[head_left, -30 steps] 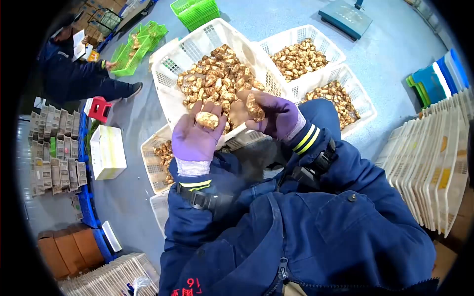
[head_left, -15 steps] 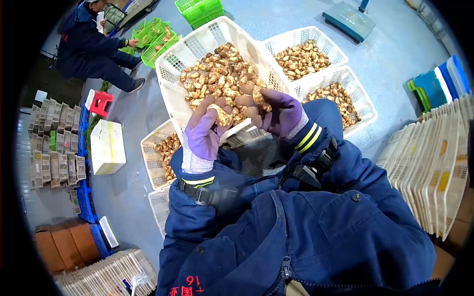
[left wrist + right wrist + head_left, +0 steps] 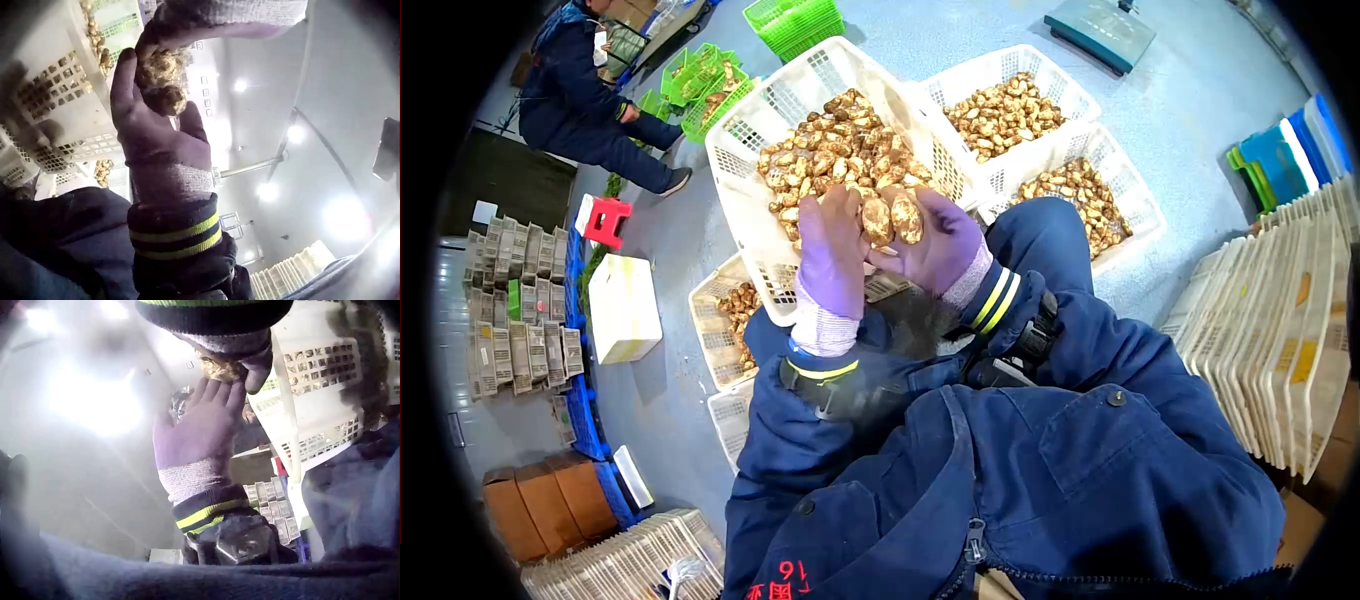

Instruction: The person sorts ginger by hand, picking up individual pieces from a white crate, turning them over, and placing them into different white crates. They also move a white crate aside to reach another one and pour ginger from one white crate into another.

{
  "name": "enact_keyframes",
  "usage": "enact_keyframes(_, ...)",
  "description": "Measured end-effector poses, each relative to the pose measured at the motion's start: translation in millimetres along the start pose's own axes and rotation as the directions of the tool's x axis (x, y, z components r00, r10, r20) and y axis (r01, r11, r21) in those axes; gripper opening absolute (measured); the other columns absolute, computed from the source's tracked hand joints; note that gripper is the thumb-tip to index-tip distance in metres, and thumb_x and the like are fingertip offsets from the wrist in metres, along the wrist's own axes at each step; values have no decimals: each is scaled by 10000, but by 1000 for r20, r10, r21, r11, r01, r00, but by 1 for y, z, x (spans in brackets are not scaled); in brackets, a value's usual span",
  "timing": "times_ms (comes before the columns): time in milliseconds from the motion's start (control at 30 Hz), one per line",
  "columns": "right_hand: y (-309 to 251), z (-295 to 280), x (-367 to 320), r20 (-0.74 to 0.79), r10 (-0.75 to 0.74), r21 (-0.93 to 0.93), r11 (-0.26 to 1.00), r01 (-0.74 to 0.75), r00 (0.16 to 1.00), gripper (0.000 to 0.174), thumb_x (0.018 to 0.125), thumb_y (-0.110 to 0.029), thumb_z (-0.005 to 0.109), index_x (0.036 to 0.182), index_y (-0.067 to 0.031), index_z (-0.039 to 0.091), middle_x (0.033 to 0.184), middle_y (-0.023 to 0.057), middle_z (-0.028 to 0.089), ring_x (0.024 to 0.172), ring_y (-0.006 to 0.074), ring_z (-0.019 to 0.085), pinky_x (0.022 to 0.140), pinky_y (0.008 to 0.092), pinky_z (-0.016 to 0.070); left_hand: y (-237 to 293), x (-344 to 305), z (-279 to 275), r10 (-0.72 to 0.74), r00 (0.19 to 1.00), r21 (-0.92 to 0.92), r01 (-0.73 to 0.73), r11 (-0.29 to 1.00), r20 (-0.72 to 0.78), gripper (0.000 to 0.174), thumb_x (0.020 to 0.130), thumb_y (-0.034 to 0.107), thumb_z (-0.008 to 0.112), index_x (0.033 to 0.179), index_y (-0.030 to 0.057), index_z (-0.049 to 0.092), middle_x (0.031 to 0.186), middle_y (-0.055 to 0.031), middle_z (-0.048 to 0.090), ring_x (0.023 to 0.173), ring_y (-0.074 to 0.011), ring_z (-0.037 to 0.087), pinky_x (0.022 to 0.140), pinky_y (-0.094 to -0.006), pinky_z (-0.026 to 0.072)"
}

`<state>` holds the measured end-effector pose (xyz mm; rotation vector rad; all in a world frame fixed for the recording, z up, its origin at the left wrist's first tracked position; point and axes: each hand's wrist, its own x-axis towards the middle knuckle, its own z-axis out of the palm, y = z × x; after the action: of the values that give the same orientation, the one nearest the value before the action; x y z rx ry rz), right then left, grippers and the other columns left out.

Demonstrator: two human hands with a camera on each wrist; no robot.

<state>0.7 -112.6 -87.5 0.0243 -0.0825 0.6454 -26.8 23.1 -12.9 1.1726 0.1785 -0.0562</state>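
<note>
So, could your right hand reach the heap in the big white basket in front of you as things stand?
Probably yes: the right hand hovers just at the open basket, its heap uncovered. But it and the left hand are cradling two lumps, so it isn't free to grasp.

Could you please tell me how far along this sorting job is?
Done: two side crates and a low crate already hold brown lumps. In hand: the left hand and right hand together hold two lumps. Left: the big crate is heaped, so probably most of it.
</note>
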Motion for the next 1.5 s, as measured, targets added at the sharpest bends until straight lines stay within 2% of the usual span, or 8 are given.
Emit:
enact_keyframes(333, -20, 16, -3, -190, -54, -5, 999, 54, 980, 507, 941, -441, 469, 1305, -88, 463, 1236, 174, 540, 1130, 467, 520, 930, 633, 432, 2, 37, -63, 212, 956, 326, -138, 935, -203, 735, 952, 557, 390, 1393, -31, 357, 1368, -180, 466, 1298, -275, 414, 1060, -409, 313)
enact_keyframes(467, -31, 11, -4, -176, -83, -7, 997, 83, 981, 526, 946, -451, 462, 1344, -110, 420, 1280, 173, 505, 1144, 494, 504, 925, 643, 431, -43, 58, -97, 517, 854, 747, -313, 587, -49, 447, 1004, 326, 400, 1221, -36, 548, 1163, -178, 602, 1112, -241, 551, 952, -311, 412)
enact_keyframes(800, -111, 5, -8, -256, -366, -109, 931, 350, 895, 532, 973, -434, 409, 1303, -18, 446, 1294, 247, 495, 1197, 455, 481, 978, 597, 403, -55, 60, -107, 210, 972, 773, -56, 632, -102, 444, 993, 290, 429, 1260, -48, 533, 1185, -175, 614, 1139, -263, 559, 982, -316, 408)
enact_keyframes(1067, -274, -13, 65, -316, -788, -897, 430, 105, 528, 721, 894, -572, 479, 1395, -63, 379, 1403, 147, 415, 1263, 343, 408, 980, 561, 356, -49, 56, -93, 185, 981, 735, -80, 673, -62, 426, 994, 280, 408, 1222, -44, 562, 1186, -180, 614, 1129, -250, 567, 997, -321, 402)
enact_keyframes(1167, -314, -29, 70, 24, -752, -998, -51, -23, 659, 779, 835, -614, 548, 1404, -103, 399, 1437, 95, 373, 1283, 303, 373, 1007, 528, 333, -53, 59, -104, 188, 976, 729, -53, 683, -106, 413, 996, 265, 405, 1216, -46, 565, 1192, -173, 617, 1142, -249, 563, 999, -323, 401)
enact_keyframes(1400, -172, 37, 51, -14, -504, -962, -228, -150, 863, 560, 923, -327, 570, 1363, -5, 444, 1223, 101, 560, 1086, 180, 528, 912, 296, 425, -41, 53, -101, 181, 977, 515, -99, 851, -111, 302, 990, 155, 475, 1209, -29, 570, 1134, -98, 639, 1041, -162, 587, 911, -277, 441)
enact_keyframes(1433, -152, 27, 50, -39, -464, -947, -264, -180, 885, 569, 926, -310, 568, 1379, 2, 419, 1248, 114, 549, 1109, 185, 523, 933, 299, 420, -16, 42, -109, 424, 893, 788, -369, 493, 153, 285, 965, 132, 483, 1195, -13, 568, 1074, -114, 647, 999, -191, 604, 882, -285, 454)
enact_keyframes(1500, -136, 9, 46, -100, -387, -909, -339, -243, 917, 597, 929, -289, 567, 1406, 12, 373, 1293, 138, 525, 1153, 193, 511, 970, 300, 407, 19, 29, -152, 463, 886, 699, -319, 640, -21, 309, 958, 147, 445, 1209, -2, 546, 1088, -137, 626, 1016, -238, 596, 892, -316, 454)
